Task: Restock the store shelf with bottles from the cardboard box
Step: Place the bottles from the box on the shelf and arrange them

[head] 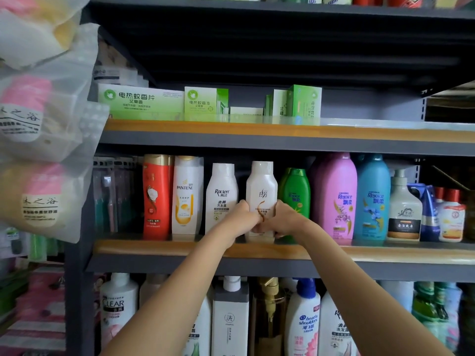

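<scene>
**Inspector:** Head view. Report the item under handling.

**Assistant:** A white bottle (261, 191) with a pale cap, dark characters on its face and a brown swirl beneath them. It stands upright on the middle shelf (359, 253), just past the wooden front lip, at about 12 o'clock from the wrists.

**Inspector:** Neighbours?

**Assistant:** At its 9 o'clock, a white Racien bottle (221, 196), a small gap between them. At its 3 o'clock, a green bottle (298, 194), close beside it.

**Inspector:** The hands?

**Assistant:** Both grip the white bottle's lower half. The left hand (240, 218) wraps its left side, the right hand (284, 219) its right side; fingers curl round the front and meet across the label.

**Inspector:** Base contact?

**Assistant:** Base appears to rest on the shelf; the hands partly hide it.
</scene>
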Demonstrator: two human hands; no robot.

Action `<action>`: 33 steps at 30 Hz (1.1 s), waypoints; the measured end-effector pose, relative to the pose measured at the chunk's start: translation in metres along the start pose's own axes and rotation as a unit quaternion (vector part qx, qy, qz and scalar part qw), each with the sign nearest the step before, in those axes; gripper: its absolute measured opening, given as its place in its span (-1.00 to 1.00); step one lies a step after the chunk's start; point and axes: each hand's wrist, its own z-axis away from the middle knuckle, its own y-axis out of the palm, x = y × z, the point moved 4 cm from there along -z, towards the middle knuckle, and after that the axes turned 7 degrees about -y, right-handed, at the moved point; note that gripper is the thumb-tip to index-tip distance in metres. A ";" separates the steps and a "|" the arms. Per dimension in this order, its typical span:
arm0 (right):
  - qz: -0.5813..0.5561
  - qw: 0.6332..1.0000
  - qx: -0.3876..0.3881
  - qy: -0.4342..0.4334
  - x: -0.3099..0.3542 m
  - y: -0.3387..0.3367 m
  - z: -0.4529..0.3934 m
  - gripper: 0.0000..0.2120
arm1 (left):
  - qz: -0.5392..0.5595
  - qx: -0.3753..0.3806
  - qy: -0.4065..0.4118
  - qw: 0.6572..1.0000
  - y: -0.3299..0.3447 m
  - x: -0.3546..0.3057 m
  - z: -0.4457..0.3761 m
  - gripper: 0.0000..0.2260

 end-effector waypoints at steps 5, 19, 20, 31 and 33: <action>-0.003 1.000 0.013 -0.021 0.002 0.000 0.001 -0.71 | -0.011 -0.008 0.006 1.000 -0.001 0.000 0.002 -0.76; -0.060 0.997 0.017 -0.052 0.003 -0.001 0.006 -0.57 | -0.043 0.004 0.035 0.998 -0.002 0.000 0.002 -0.67; -0.050 0.998 0.017 -0.043 0.005 0.000 0.006 -0.53 | -0.038 -0.001 0.035 0.999 -0.002 0.000 0.002 -0.68; -0.002 1.000 0.004 0.000 0.004 -0.005 0.003 -0.66 | -0.011 -0.002 0.011 1.000 0.001 0.004 -0.009 -0.69; 0.018 1.000 -0.003 0.007 0.005 -0.011 0.003 -0.69 | -0.013 0.007 0.016 1.000 0.004 0.005 -0.012 -0.69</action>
